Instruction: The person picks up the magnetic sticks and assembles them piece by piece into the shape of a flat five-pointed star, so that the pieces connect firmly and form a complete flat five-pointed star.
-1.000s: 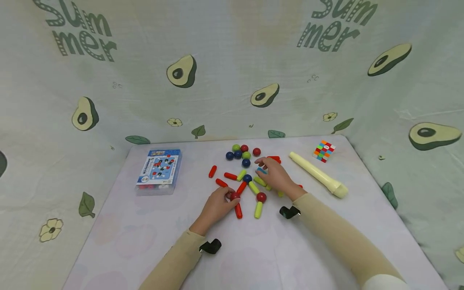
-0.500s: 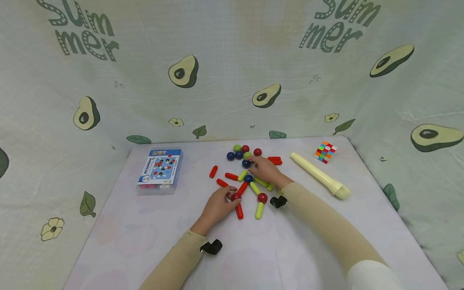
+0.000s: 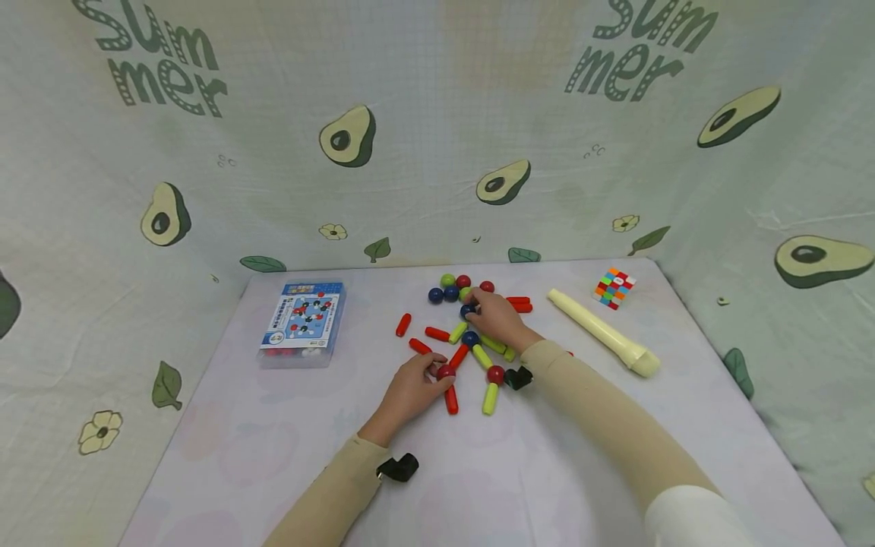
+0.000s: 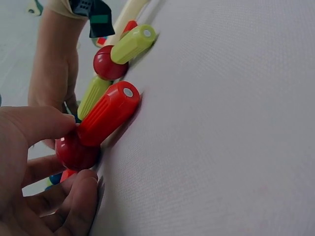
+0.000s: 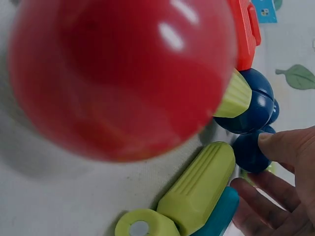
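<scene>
Left hand (image 3: pixel 409 386): I grip a red ball (image 3: pixel 446 372), red rod (image 3: pixel 451 400) at its six o'clock. Right hand (image 3: pixel 500 317), at the left's two o'clock: I pinch a blue ball (image 5: pixel 248 154).

Plenty of room to pass between the plastic box (image 3: pixel 301 323) and the loose red rods (image 3: pixel 403 325), also up front between the 2 sleeves (image 3: pixel 615 422). The middle's a jam: left hand (image 3: pixel 410 387) around the red ball (image 3: pixel 446 372), right hand (image 3: pixel 501 319) on a blue ball (image 5: pixel 249 152), more balls (image 3: pixel 451 293) crowding behind it. From where I'm standing, the pale yellow tube (image 3: pixel 603 332) slants between that hand and the puzzle cube (image 3: pixel 614 288).
</scene>
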Demonstrator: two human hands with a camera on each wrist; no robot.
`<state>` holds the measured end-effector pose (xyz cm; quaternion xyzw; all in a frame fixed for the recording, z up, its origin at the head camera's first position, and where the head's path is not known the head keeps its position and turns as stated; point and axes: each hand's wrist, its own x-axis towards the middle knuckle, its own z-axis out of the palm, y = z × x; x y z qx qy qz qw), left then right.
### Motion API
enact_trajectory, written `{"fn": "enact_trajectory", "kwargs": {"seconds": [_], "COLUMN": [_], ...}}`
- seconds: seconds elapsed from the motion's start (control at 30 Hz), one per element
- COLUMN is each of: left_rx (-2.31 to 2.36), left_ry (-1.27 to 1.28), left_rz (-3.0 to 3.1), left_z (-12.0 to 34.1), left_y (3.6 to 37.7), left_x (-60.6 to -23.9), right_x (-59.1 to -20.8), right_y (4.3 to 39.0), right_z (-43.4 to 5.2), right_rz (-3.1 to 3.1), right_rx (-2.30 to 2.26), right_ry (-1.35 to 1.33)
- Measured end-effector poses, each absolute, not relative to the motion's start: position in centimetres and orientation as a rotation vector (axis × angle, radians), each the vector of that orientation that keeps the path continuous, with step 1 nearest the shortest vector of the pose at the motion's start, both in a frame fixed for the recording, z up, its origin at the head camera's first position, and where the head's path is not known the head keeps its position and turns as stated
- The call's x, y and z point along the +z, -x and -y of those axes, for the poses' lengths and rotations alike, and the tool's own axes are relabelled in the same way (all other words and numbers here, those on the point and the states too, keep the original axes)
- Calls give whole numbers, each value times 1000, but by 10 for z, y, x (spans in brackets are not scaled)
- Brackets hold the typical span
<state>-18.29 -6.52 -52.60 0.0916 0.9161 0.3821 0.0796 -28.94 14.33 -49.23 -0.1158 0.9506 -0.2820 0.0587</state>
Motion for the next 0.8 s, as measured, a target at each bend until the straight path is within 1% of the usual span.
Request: {"fn": "enact_trajectory", "kwargs": {"seconds": [0.47, 0.8], "left_rx": [1229, 1206], "left_ry": [-304, -294], "left_rz": [-2700, -2751], "left_z": [69, 68], "left_y": [180, 179], "left_x": [-528, -531], "right_x": [-500, -492], "right_y": [286, 262], "right_z": [-152, -159], "right_rz": [-2868, -2897], "right_rx": [-773, -912], "right_ry": [328, 327]}}
